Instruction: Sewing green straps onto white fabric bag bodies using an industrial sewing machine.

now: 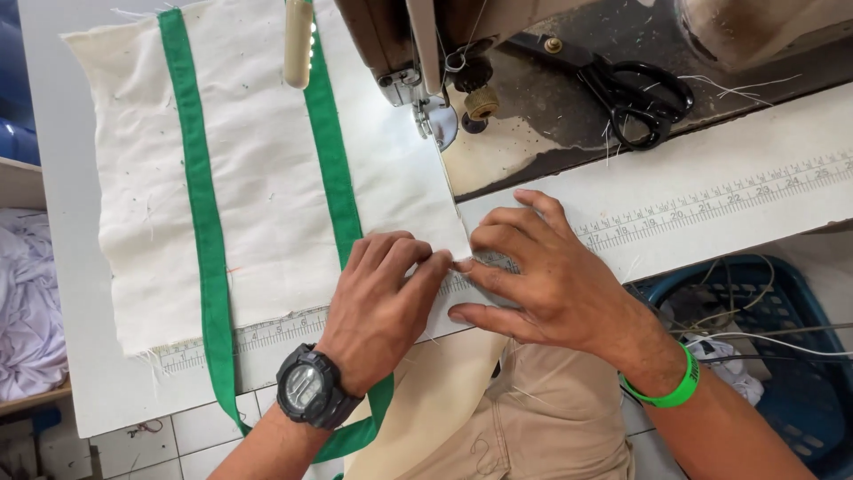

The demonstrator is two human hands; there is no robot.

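A cream canvas panel (267, 178) with two green straps (200, 204) lies flat on the white sewing table (71, 267). My left hand (382, 302), with a black watch on the wrist, presses its fingertips on the panel's near right corner. My right hand (542, 276), with a green wristband, lies flat beside it, fingers pinching the same fabric edge over the table's printed ruler (711, 200). The sewing machine's presser foot (437, 120) stands just behind the corner.
Black scissors (635, 93) lie on the machine bed at the back right. A blue plastic basket (782, 356) with cables and scraps stands on the floor to the right. White cloth (27, 302) is piled at the left.
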